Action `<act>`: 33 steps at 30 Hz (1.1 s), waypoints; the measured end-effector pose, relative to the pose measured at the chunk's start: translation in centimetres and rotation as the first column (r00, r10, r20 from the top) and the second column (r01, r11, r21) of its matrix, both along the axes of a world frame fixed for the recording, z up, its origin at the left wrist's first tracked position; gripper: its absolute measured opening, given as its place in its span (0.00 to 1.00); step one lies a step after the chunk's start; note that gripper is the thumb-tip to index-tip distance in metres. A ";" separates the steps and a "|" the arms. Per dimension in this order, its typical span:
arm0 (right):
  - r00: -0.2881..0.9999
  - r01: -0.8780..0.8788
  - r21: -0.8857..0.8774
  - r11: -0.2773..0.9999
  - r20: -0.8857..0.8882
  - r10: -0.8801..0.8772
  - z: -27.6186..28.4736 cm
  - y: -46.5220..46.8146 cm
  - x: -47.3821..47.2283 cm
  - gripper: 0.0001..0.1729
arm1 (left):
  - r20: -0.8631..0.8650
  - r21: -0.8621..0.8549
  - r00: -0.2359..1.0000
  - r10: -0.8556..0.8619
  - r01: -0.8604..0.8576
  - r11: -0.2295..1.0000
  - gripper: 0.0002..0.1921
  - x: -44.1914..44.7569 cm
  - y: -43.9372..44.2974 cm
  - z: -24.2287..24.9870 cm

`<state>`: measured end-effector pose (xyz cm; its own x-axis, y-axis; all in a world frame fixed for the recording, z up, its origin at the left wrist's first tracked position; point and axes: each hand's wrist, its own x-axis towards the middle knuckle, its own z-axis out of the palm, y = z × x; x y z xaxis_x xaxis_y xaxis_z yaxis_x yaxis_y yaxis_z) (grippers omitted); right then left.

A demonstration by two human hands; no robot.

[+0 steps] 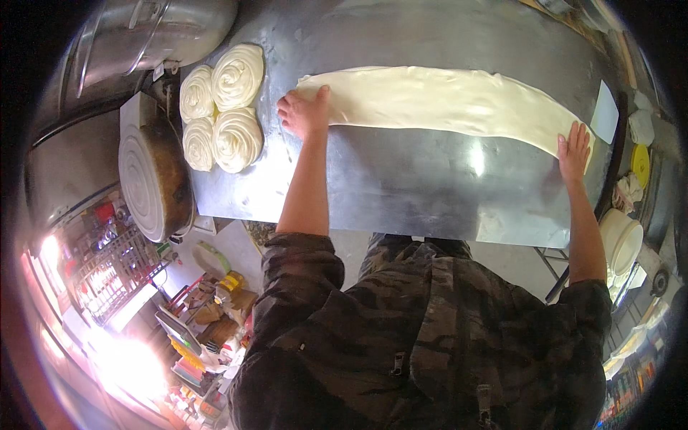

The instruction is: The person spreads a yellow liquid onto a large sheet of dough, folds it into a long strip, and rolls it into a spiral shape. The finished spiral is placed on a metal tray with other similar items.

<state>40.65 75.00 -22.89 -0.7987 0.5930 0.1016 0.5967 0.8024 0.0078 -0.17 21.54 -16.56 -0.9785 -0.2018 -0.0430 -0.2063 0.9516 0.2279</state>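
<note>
A long, flat strip of pale dough (430, 99) lies across the metal worktop (398, 183), bending towards me at its right end. My left hand (306, 110) is at the strip's left end, its thumb on the dough and its fingers curled past the edge; whether they pinch the dough I cannot tell. At the other end, my right hand (574, 150) rests flat on the dough with the fingers extended. Several coiled dough rounds (237, 78) sit close together at the worktop's left side, their surfaces glossy.
Left of the worktop stands a round, thick board or block (156, 177), with a large metal vessel (177, 32) behind it. A white sheet or scraper (605, 112) lies at the right edge. White tubs (621, 242) and a yellow lid (640, 165) are beyond that edge.
</note>
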 end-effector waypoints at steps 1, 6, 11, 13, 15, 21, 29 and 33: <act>1.000 0.004 -0.014 1.000 0.001 -0.004 0.0 0.0 -0.2 0.42 | 0.009 0.028 1.000 0.022 -0.022 0.999 0.43 -0.5 0.3 -0.5; 0.999 0.043 -0.060 0.997 0.025 -0.041 0.1 -0.5 -0.4 0.43 | -0.145 0.046 0.988 -0.060 0.067 0.997 0.25 -0.1 1.3 -2.5; 1.000 -0.023 0.046 0.999 0.003 0.023 -1.1 0.7 0.5 0.44 | -0.044 0.241 0.990 -0.132 0.139 0.961 0.17 -0.1 1.4 -0.9; 0.998 -0.036 0.033 0.999 0.043 0.034 -1.2 1.1 -0.1 0.45 | -0.235 0.362 0.931 -0.280 0.351 0.863 0.19 -1.4 -0.7 -1.9; 0.988 0.076 -0.035 0.997 0.137 -0.070 -0.9 0.4 -0.7 0.46 | -0.182 0.330 0.917 -0.355 0.397 0.856 0.23 -3.6 -3.4 -1.3; 0.991 0.095 -0.031 0.995 0.096 -0.092 0.4 -0.6 -1.1 0.46 | -0.103 0.596 0.950 -0.296 0.297 0.746 0.29 -15.5 -22.0 9.0; 0.988 0.099 0.011 0.995 0.117 -0.099 -0.9 -0.2 -1.1 0.46 | 0.000 0.515 0.976 -0.218 0.187 0.837 0.29 -16.8 -21.7 6.3; 0.998 0.037 0.055 0.998 0.040 -0.040 -1.9 0.7 -0.5 0.45 | 0.033 0.514 0.951 -0.307 0.248 0.821 0.21 -16.7 -21.2 4.4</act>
<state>40.16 75.69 -24.83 -0.7795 0.6179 0.1027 0.6255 0.7765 0.0759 -16.85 0.34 -12.18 -0.9726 0.1557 -0.1727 -0.0027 0.7351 0.6780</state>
